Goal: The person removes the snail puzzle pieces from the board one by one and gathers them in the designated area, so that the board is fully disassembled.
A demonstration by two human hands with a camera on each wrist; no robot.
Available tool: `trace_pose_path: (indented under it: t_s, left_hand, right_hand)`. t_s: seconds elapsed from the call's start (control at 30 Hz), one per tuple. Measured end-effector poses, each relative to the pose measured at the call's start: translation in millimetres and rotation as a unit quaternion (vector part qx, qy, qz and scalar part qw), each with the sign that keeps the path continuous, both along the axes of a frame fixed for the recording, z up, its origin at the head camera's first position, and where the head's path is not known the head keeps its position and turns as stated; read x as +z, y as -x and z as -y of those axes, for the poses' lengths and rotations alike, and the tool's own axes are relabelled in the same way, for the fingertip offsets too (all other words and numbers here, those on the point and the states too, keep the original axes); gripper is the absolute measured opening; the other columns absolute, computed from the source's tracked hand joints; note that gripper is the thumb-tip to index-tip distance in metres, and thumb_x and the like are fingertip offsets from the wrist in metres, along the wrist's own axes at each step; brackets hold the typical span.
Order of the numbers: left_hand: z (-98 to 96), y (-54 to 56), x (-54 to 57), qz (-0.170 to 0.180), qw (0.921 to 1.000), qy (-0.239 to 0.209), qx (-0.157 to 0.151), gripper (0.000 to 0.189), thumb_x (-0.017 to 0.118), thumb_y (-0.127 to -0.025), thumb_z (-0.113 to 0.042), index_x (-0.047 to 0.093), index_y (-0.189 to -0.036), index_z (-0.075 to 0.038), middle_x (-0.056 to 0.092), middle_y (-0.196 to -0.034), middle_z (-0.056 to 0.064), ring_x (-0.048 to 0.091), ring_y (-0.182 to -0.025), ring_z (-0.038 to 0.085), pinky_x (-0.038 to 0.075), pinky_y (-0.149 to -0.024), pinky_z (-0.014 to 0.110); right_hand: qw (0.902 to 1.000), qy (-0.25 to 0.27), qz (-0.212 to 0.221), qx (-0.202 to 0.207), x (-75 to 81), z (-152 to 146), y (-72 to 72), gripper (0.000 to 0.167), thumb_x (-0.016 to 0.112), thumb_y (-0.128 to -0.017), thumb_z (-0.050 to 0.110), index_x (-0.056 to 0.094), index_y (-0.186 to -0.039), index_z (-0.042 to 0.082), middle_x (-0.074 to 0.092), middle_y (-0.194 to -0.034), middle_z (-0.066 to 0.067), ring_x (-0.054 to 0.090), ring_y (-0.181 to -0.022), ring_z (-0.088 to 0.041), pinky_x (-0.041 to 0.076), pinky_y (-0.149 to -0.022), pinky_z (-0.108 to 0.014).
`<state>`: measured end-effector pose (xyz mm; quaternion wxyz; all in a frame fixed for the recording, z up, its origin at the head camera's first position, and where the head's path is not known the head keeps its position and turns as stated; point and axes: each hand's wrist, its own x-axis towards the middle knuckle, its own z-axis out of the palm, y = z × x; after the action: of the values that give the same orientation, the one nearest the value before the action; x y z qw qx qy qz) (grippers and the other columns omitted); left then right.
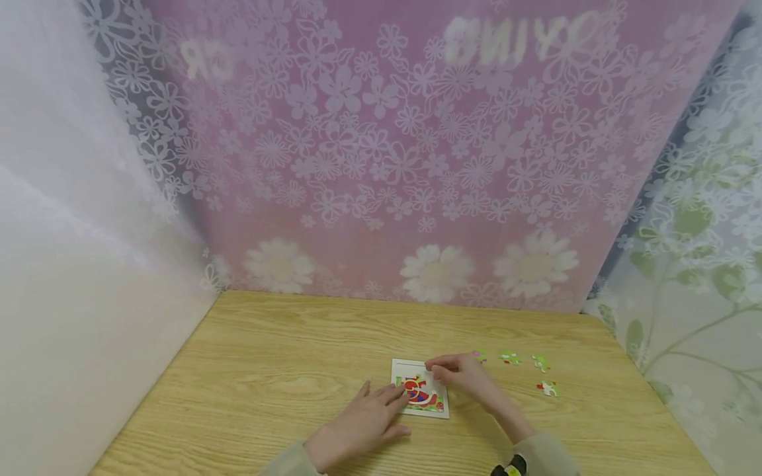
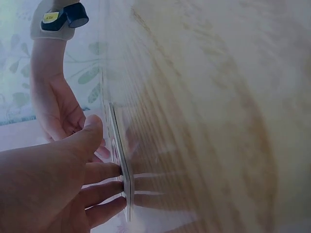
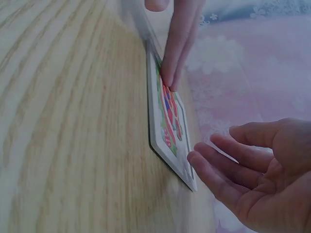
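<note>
A small white-framed jigsaw puzzle board [image 1: 423, 415] lies flat on the table, partly filled with a red, purple and green picture. My left hand [image 1: 369, 420] rests its extended fingertips on the board's left side; the left wrist view has these fingers [image 2: 104, 191] touching its edge. At the board's upper right corner is my right hand [image 1: 461, 377], its fingers loosely bent. In the right wrist view, the fingers [image 3: 209, 172] of that hand hang close to the board's corner, and no piece shows between them and the thumb. Whether a fingertip touches the board there I cannot tell.
Several loose puzzle pieces lie right of the board, among them a green and white piece [image 1: 540, 362] and a red and white piece [image 1: 549, 389]. The wooden table [image 1: 268, 357] ends at a pink flowered backdrop [image 1: 369, 165], with pale curtains on both sides.
</note>
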<state>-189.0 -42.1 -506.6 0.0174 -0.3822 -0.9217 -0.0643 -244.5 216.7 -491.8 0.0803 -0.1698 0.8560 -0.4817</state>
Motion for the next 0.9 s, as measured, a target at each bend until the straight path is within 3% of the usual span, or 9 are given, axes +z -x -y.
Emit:
trace_pose_path:
  t_s: [0.2,0.47,0.9]
  left_hand:
    - [-0.2,-0.2,0.5,-0.006,1.0000,-0.002,-0.003,0.064,0.048,-0.101,-0.056,0.052,-0.148,-0.013,0.049,-0.153,0.006,0.049,-0.140,0.022,0.041,-0.107,0.062]
    - [-1.6,-2.8,4.9,-0.017,0.9998,-0.008,-0.011,0.056,0.050,-0.101,-0.055,0.055,-0.147,-0.023,0.050,-0.153,0.008,0.051,-0.137,0.025,0.043,-0.104,0.066]
    - [-5.8,-4.4,5.3,-0.029,0.9996,-0.004,0.000,0.055,0.050,-0.099,-0.058,0.059,-0.143,-0.025,0.053,-0.150,0.007,0.053,-0.135,0.025,0.043,-0.103,0.066]
  right_hand:
    - [0.9988,-0.046,-0.018,0.007,-3.7,11,-1.3,0.028,0.062,-0.102,0.019,0.072,-0.119,0.000,0.073,-0.115,-0.016,0.071,-0.095,-0.023,0.057,-0.074,-0.026]
    - [0.9980,-0.056,-0.024,0.014,-2.5,21,-1.9,0.025,0.063,-0.101,0.015,0.073,-0.117,-0.002,0.073,-0.114,-0.018,0.071,-0.094,-0.027,0.057,-0.073,-0.025]
    - [0.9973,-0.064,-0.036,0.008,-8.9,25,3.4,0.025,0.075,-0.088,0.005,0.074,-0.113,0.000,0.075,-0.102,-0.012,0.068,-0.088,-0.021,0.055,-0.076,-0.029]
